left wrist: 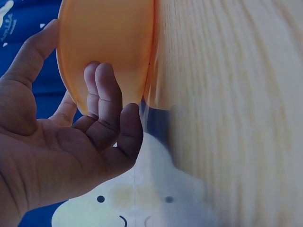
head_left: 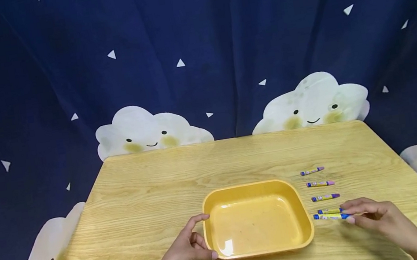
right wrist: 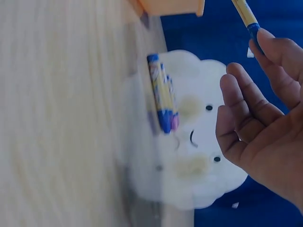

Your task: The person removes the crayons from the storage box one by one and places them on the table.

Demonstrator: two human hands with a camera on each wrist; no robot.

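A yellow-orange plastic tray [head_left: 263,252] sits on the wooden table. At its left end, my left hand [head_left: 190,245] holds the rim with thumb and index finger, the other fingers curled against the outer wall [left wrist: 118,38]. To the right of the tray, my right hand [head_left: 376,211] pinches a yellow crayon with a blue end [head_left: 328,216] between thumb and index finger. In the right wrist view this crayon [right wrist: 246,14] is raised above the table. Just behind it lies another blue-ended crayon [head_left: 329,211]. Farther back lie a dark purple crayon [head_left: 325,197], a pink one [head_left: 320,184] and a light purple one [head_left: 312,171].
The crayons lie in a column along the tray's right side. The wooden table [head_left: 141,192] extends around the tray. A dark blue curtain [head_left: 194,25] with white triangles and smiling clouds hangs behind the table's far edge and at both sides.
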